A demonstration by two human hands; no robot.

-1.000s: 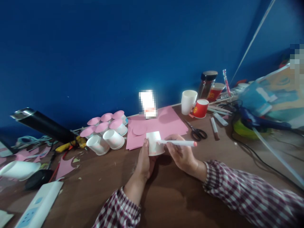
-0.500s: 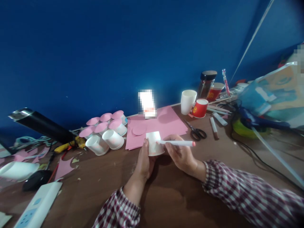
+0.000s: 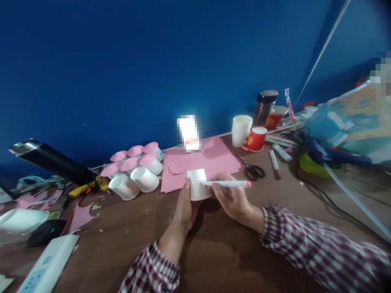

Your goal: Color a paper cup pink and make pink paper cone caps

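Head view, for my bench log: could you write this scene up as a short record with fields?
Left hand: holds a small white cup
Right hand: grips a white marker, tip at the cup's side
Beyond the hands: pink sheets, a pink disc on them
Left of sheets: six cups topped with pink discs, two open white cups
Right of sheets: scissors, tall white cup, red cup
Lower left: power strip
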